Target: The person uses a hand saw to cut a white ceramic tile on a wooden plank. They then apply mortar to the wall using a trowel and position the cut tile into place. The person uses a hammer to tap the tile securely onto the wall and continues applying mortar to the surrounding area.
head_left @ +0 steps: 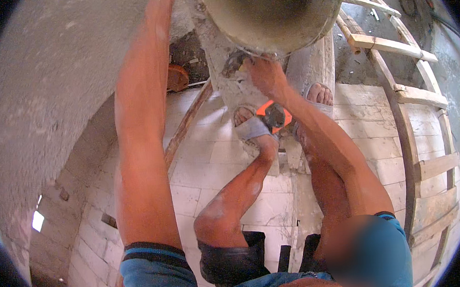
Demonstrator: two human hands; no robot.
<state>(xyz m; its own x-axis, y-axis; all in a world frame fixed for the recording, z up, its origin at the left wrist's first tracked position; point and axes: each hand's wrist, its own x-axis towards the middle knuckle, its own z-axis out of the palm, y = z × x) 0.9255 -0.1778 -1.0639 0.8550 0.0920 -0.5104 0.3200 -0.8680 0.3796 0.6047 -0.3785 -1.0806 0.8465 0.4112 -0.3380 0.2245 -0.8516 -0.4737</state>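
Note:
A large cement-stained bucket [279,9] fills the top centre. My left arm reaches up beside it and leaves the top edge, where the hand is out of sight. Just below the bucket's rim, my right hand [262,74] is closed around a small, indistinct dark-and-yellow item [237,63]. Beneath is a rough, mortar-crusted plank [212,48]. An orange-and-black tool [275,116] lies between my sandalled feet, beside my right forearm.
A rough grey plastered wall [44,76] curves along the left. On the right stands a wooden ladder-like frame [418,55]. A sloping pole [188,122] runs left of my feet, above a white tiled floor [376,176]. A reddish round object [177,77] sits beyond the plank.

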